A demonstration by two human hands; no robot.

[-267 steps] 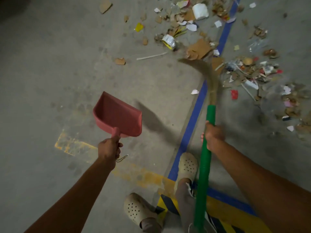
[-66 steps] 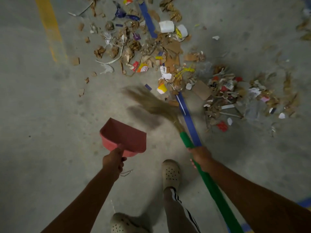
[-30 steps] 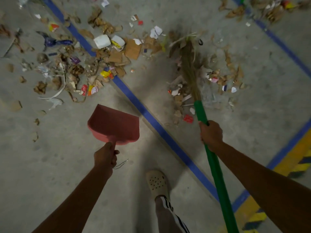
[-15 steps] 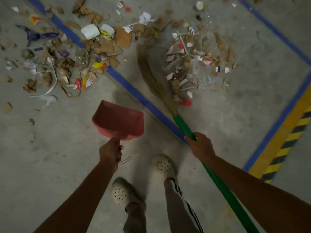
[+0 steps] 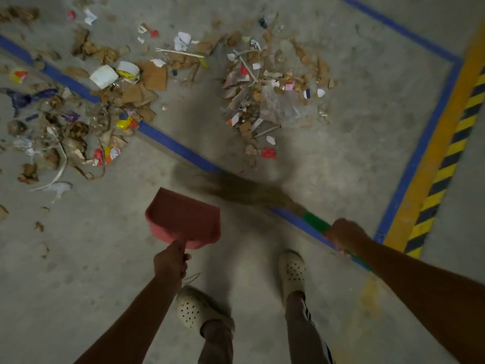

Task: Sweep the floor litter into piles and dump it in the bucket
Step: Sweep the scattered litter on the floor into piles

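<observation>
Green-handled straw broom, right hand gripping, blurred beside the left hand clutching a red plastic dustpan; overswinging could scatter litter.

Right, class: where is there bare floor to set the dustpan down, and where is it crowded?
Bare concrete left of the dustpan, below the left litter pile, and between the right litter pile and the blue border line. Both piles are crowded.

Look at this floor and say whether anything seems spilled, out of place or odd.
Yes. Torn cardboard and paper litter lies spilled over the grey concrete floor in two loose heaps, the left one straddling the blue painted line. The red plastic dustpan in the left hand looks empty.
</observation>
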